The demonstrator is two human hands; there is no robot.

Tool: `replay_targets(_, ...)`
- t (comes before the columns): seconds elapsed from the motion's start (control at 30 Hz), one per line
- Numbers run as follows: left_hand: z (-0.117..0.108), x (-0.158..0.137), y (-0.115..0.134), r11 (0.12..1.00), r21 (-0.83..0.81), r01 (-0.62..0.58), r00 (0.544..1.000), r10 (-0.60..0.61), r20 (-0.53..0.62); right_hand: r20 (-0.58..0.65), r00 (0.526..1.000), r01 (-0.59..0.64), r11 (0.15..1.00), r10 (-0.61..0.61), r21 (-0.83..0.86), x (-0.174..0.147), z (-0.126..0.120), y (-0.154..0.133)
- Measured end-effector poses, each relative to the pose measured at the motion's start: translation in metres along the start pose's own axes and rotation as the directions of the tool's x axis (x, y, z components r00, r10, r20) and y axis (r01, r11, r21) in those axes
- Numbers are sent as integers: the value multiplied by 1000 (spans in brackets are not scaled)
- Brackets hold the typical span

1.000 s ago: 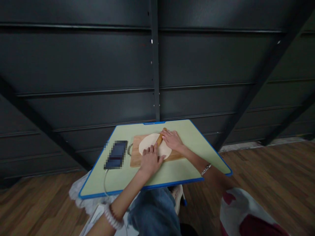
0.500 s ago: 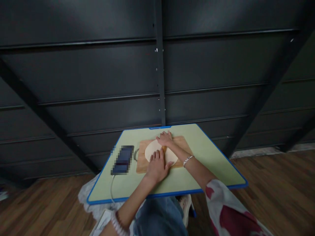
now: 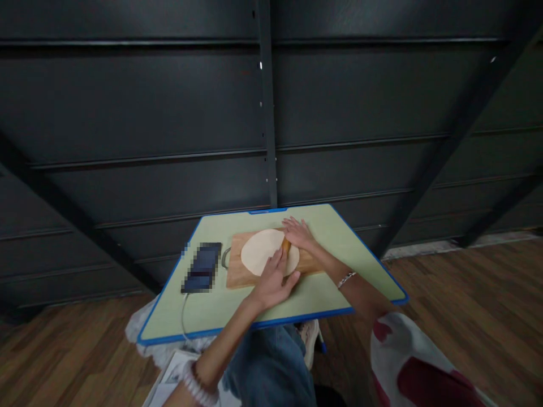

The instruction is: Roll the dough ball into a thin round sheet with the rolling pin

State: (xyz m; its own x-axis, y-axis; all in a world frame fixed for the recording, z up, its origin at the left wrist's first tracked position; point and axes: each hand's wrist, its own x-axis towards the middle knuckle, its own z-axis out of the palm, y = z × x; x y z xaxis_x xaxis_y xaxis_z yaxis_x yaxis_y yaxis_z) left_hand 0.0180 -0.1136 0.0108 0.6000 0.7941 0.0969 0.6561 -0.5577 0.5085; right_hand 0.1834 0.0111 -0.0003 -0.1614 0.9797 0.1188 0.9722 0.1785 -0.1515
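A thin, pale sheet of dough (image 3: 258, 252) lies on a wooden cutting board (image 3: 237, 278). Across its right part rests a wooden rolling pin (image 3: 286, 246), mostly covered by my hands. My left hand (image 3: 274, 282) lies on the near end of the pin with fingers stretched forward and thumb out to the right. On the far end sits my right hand (image 3: 298, 233), its fingers extended and spread toward the back of the board. Both hands press on the pin from above rather than wrapping round it.
The board is on a pale green folding table (image 3: 339, 282) with a blue rim. Left of it lies a pixelated dark device (image 3: 202, 268), its white cable (image 3: 183, 316) running over the front edge. A metal handle (image 3: 225, 258) projects from the board. A dark panelled wall (image 3: 190, 107) stands behind.
Both hands have shifted right across the dough with the rolling pin, uncovering more of the sheet on the left. The whole view has also moved slightly.
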Motion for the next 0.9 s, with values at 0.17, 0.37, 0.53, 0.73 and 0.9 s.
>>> replay_targets(0.17,13,10,19,990,87,-110,994,110,8,19,999,-42,999,42,26,-25,-4,20)
replay_targets(0.37,19,12,25,974,159,-162,987,163,10,11,1000,17,1000,-17,-6,-47,-10,17)
replay_targets(0.53,19,10,22,967,142,-213,977,215,2,-39,994,96,992,-99,-86,-59,-10,19)
replay_targets(0.73,28,11,15,973,85,-215,975,218,-35,-96,988,115,989,-124,-97,-69,-8,29)
replay_targets(0.9,36,12,16,999,-9,-38,998,38,-43,-92,967,229,968,-239,-107,-78,-17,35)
